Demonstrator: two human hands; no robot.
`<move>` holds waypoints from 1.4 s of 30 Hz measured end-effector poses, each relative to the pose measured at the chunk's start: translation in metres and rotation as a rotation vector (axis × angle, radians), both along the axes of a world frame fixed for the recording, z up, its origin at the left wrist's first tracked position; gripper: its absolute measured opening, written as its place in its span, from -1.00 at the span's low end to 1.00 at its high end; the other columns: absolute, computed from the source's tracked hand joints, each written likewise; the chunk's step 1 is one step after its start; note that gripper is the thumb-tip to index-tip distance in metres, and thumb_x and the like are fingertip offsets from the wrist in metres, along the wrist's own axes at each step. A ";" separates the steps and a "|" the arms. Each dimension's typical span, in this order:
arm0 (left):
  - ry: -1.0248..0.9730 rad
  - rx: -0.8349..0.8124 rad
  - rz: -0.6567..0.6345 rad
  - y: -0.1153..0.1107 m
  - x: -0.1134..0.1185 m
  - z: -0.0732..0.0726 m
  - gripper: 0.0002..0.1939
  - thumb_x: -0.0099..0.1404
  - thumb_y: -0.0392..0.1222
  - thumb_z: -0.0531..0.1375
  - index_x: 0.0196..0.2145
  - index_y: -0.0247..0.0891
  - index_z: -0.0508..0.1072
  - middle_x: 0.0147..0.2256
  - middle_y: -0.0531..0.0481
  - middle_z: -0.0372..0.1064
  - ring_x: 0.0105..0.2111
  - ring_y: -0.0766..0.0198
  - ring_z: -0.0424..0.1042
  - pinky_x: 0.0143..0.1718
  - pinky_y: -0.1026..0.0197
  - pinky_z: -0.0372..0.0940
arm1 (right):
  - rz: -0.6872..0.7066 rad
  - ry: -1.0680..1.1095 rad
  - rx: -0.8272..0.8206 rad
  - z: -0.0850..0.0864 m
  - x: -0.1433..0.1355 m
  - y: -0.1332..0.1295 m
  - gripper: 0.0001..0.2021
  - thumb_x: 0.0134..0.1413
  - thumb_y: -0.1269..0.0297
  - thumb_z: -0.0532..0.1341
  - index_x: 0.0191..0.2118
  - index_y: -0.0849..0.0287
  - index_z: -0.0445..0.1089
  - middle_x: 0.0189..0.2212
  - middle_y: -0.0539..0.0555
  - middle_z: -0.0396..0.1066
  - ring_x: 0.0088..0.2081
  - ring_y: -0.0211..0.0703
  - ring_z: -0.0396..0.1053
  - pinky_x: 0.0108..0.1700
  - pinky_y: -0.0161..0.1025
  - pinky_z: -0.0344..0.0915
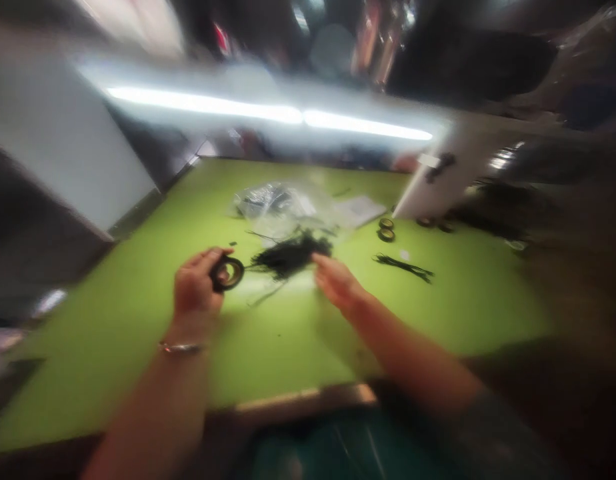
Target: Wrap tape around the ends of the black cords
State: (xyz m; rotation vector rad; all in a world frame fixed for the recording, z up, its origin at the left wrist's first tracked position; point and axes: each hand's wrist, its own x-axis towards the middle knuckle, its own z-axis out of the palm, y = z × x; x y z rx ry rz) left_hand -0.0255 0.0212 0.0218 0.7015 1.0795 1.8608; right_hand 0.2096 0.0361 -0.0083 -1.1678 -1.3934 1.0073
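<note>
at the black strand pile [288, 255] in the middle of the green table [278, 363], from where i'm standing: left hand [195, 283] is just left of the pile, thumb and fingers pinching a black tape roll [218, 276] upright on its edge. right hand [335, 283] is at the pile's right end, fingers drawn together; blur there, can't tell if a strand is actually pinched. wires or cords, can't tell either. clear plastic bag [271, 200] behind the pile, small tape rolls [386, 240] right and behind, slim strand bundle [403, 267] to its right. step in hand, my read: right hand sorting or gathering strands, tape kept ready. next move probably calls for a firm fingertip grip on chosen strands, eased out without dragging the tangle.
</note>
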 end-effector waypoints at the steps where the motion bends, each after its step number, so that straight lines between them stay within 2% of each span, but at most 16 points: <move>1: 0.003 -0.008 -0.012 -0.001 0.002 0.000 -0.88 -0.05 -0.25 0.35 -0.54 -0.35 0.53 -0.45 -0.08 0.49 -0.63 0.45 0.19 -0.71 0.38 -0.02 | 0.044 -0.017 -0.035 0.005 0.008 -0.009 -0.63 0.08 0.01 0.16 -0.25 0.25 0.46 -0.40 0.15 0.49 -0.34 -0.11 0.44 -0.30 -0.16 0.40; 3: 0.011 -0.004 -0.035 -0.003 0.006 0.002 -0.88 -0.04 -0.24 0.35 -0.52 -0.36 0.53 -0.44 -0.08 0.49 -0.64 0.47 0.19 -0.71 0.38 -0.02 | 0.136 -0.084 -0.068 0.015 0.023 -0.021 -0.72 0.06 0.09 0.20 -0.31 0.23 0.50 -0.41 0.13 0.50 -0.39 -0.13 0.44 -0.32 -0.17 0.39; 4: 0.017 0.011 -0.045 -0.004 0.007 0.003 -0.87 -0.02 -0.24 0.35 -0.52 -0.36 0.53 -0.44 -0.08 0.49 -0.65 0.47 0.18 -0.70 0.38 -0.01 | 0.154 -0.174 -0.020 0.019 0.029 -0.024 -0.75 0.08 0.15 0.18 -0.30 0.21 0.51 -0.39 0.11 0.51 -0.37 -0.14 0.44 -0.28 -0.17 0.38; 7: 0.014 0.058 -0.051 -0.008 0.013 0.007 -0.85 0.02 -0.21 0.33 -0.50 -0.36 0.51 -0.41 -0.08 0.50 -0.66 0.47 0.19 -0.67 0.35 0.06 | 0.151 -0.574 0.293 0.023 0.036 -0.018 -0.79 0.14 0.35 0.12 -0.23 0.17 0.51 -0.27 0.11 0.52 -0.21 -0.11 0.42 -0.08 -0.11 0.32; 8: 0.007 0.063 -0.048 -0.010 0.014 0.010 -0.85 0.02 -0.20 0.33 -0.49 -0.36 0.51 -0.40 -0.08 0.50 -0.66 0.46 0.20 -0.66 0.34 0.08 | 0.177 -0.697 0.395 0.022 0.035 -0.013 -0.79 0.12 0.41 0.13 -0.22 0.17 0.51 -0.24 0.13 0.51 -0.16 -0.09 0.39 -0.04 -0.09 0.29; 10: -0.003 0.068 -0.032 -0.013 0.018 0.017 -0.84 0.01 -0.20 0.34 -0.50 -0.35 0.49 -0.40 -0.08 0.49 -0.64 0.45 0.21 -0.63 0.33 0.10 | 0.322 -0.902 0.515 0.014 0.029 -0.002 -0.81 0.07 0.47 0.18 -0.22 0.18 0.50 -0.21 0.15 0.49 -0.12 -0.07 0.34 -0.01 -0.10 0.26; 12: -0.002 0.090 -0.018 -0.015 0.022 0.027 -0.85 0.01 -0.21 0.33 -0.51 -0.35 0.48 -0.41 -0.07 0.48 -0.63 0.45 0.21 -0.63 0.33 0.08 | 0.456 -1.019 0.544 0.005 0.020 0.007 -0.83 0.04 0.47 0.22 -0.24 0.16 0.50 -0.23 0.13 0.47 -0.13 -0.08 0.30 -0.02 -0.14 0.24; 14: 0.001 0.120 -0.019 -0.015 0.029 0.038 -0.87 0.02 -0.22 0.32 -0.52 -0.34 0.48 -0.42 -0.06 0.47 -0.63 0.45 0.20 -0.63 0.33 0.04 | 0.489 -1.079 0.541 -0.004 0.009 0.014 -0.87 0.09 0.41 0.21 -0.25 0.14 0.50 -0.24 0.11 0.44 -0.16 -0.11 0.28 -0.04 -0.17 0.22; 16: 0.001 0.120 -0.041 -0.015 0.039 0.044 -0.88 0.03 -0.22 0.31 -0.53 -0.33 0.48 -0.43 -0.04 0.46 -0.64 0.45 0.17 -0.63 0.32 0.01 | 0.438 -1.093 0.515 -0.010 -0.002 0.021 -0.86 0.16 0.35 0.17 -0.27 0.13 0.50 -0.25 0.12 0.42 -0.17 -0.12 0.27 -0.07 -0.19 0.20; 18: -0.005 0.092 -0.074 -0.013 0.050 0.042 -0.88 0.02 -0.21 0.31 -0.54 -0.32 0.48 -0.44 -0.03 0.46 -0.65 0.46 0.15 -0.63 0.31 0.00 | 0.356 -1.105 0.473 -0.013 -0.010 0.030 -0.83 0.21 0.32 0.13 -0.28 0.15 0.49 -0.26 0.13 0.39 -0.18 -0.13 0.28 -0.11 -0.21 0.20; 22: -0.001 0.030 -0.174 -0.007 0.060 0.020 -0.86 0.01 -0.16 0.31 -0.51 -0.30 0.52 -0.46 -0.02 0.45 -0.67 0.46 0.14 -0.65 0.30 -0.01 | 0.199 -1.121 0.382 -0.012 -0.015 0.050 -0.83 0.21 0.32 0.13 -0.26 0.18 0.48 -0.25 0.15 0.39 -0.21 -0.12 0.30 -0.23 -0.25 0.20; 26: -0.026 -0.019 -0.174 0.000 0.045 0.004 -0.87 -0.03 -0.20 0.34 -0.53 -0.33 0.54 -0.49 -0.02 0.44 -0.67 0.47 0.15 -0.67 0.32 0.00 | 0.199 -1.131 0.378 -0.008 -0.002 0.057 -0.87 0.16 0.34 0.18 -0.30 0.13 0.50 -0.30 0.09 0.42 -0.24 -0.15 0.31 -0.28 -0.28 0.18; 30: -0.040 0.014 -0.103 0.002 0.024 0.010 -0.87 -0.03 -0.20 0.35 -0.53 -0.33 0.54 -0.45 -0.02 0.46 -0.66 0.48 0.16 -0.66 0.34 0.03 | 0.251 -1.140 0.470 -0.002 0.016 0.043 -0.82 0.21 0.33 0.13 -0.31 0.13 0.50 -0.29 0.10 0.43 -0.19 -0.14 0.28 -0.22 -0.27 0.19; 34: -0.035 0.046 0.033 -0.001 0.011 0.017 -0.87 0.01 -0.19 0.33 -0.52 -0.32 0.53 -0.43 -0.03 0.47 -0.63 0.46 0.18 -0.64 0.33 0.04 | 0.316 -1.149 0.531 0.006 0.019 0.036 -0.86 0.12 0.32 0.21 -0.42 0.13 0.50 -0.39 0.07 0.43 -0.28 -0.15 0.30 -0.27 -0.27 0.20; 37: -0.076 0.039 0.113 0.001 0.010 0.015 -0.88 0.01 -0.20 0.32 -0.53 -0.31 0.52 -0.44 -0.01 0.46 -0.63 0.46 0.18 -0.64 0.33 0.03 | 0.266 -1.124 0.532 0.022 0.006 0.056 -0.84 0.17 0.35 0.16 -0.31 0.14 0.51 -0.34 0.07 0.47 -0.27 -0.18 0.34 -0.22 -0.28 0.22; 42: -0.105 -0.021 0.045 0.008 0.017 0.006 -0.86 -0.04 -0.18 0.33 -0.54 -0.32 0.51 -0.48 0.00 0.45 -0.67 0.47 0.14 -0.65 0.32 0.01 | 0.135 -1.127 0.452 0.042 -0.042 0.118 -0.78 0.18 0.38 0.10 -0.29 0.17 0.51 -0.33 0.10 0.48 -0.29 -0.15 0.35 -0.26 -0.27 0.21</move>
